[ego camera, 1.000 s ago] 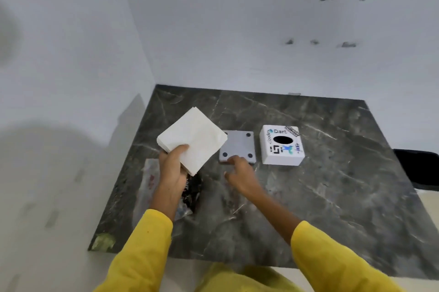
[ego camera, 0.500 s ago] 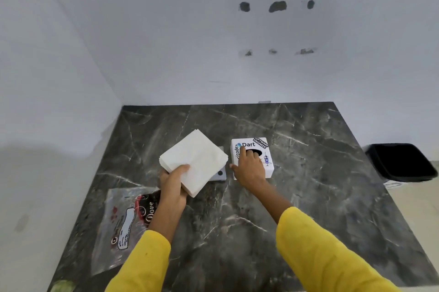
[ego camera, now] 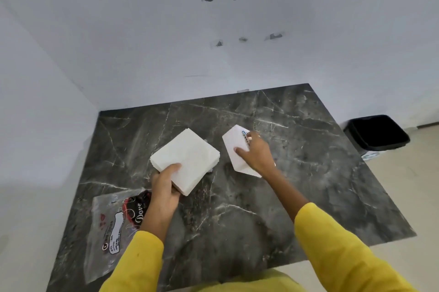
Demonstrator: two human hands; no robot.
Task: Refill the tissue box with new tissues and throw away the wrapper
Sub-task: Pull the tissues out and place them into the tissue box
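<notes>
My left hand (ego camera: 165, 187) grips a thick white stack of tissues (ego camera: 187, 158) by its near corner, held above the dark marble table (ego camera: 308, 173). My right hand (ego camera: 255, 151) holds the white tissue box (ego camera: 234, 143), tipped on its side and lifted off the table, with a bit of its printed top showing by my fingers. The clear plastic wrapper (ego camera: 111, 227) with a dark printed label lies flat at the table's near left. The grey base plate of the box is almost wholly hidden behind the tissue stack.
A black waste bin (ego camera: 376, 133) stands on the floor off the table's right edge. White walls close in the table at the back and left.
My right hand moved from the grey plate to the tissue box, gripped it and tilted it up. The tissue stack stayed in my left hand.
</notes>
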